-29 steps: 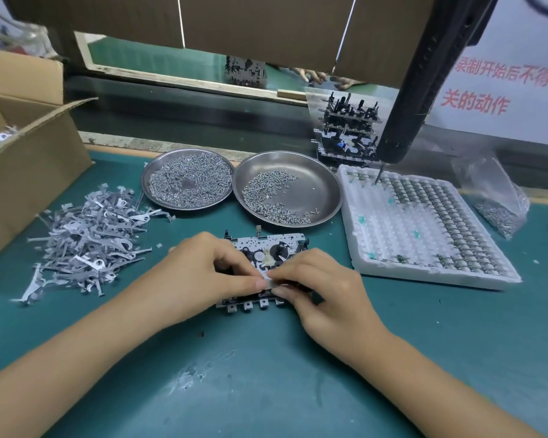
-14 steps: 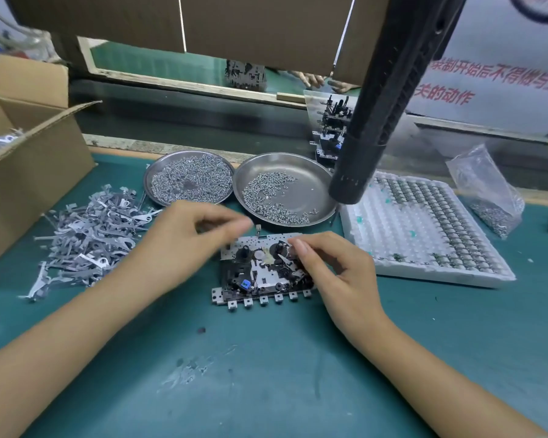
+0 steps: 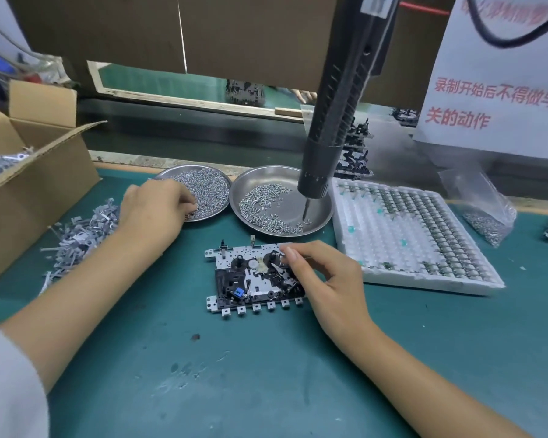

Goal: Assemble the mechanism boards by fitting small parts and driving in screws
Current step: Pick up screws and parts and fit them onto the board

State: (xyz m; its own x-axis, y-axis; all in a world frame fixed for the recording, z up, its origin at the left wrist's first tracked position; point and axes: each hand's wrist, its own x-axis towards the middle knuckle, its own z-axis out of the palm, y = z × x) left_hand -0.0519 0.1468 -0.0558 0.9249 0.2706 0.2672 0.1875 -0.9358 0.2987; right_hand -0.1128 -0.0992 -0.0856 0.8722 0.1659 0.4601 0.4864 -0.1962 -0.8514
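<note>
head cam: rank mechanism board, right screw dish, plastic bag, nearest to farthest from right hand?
From the right hand:
1. Mechanism board: under its fingertips, touching.
2. Right screw dish: behind the hand, beneath the hanging screwdriver.
3. Plastic bag: far right, past the white tray.
</note>
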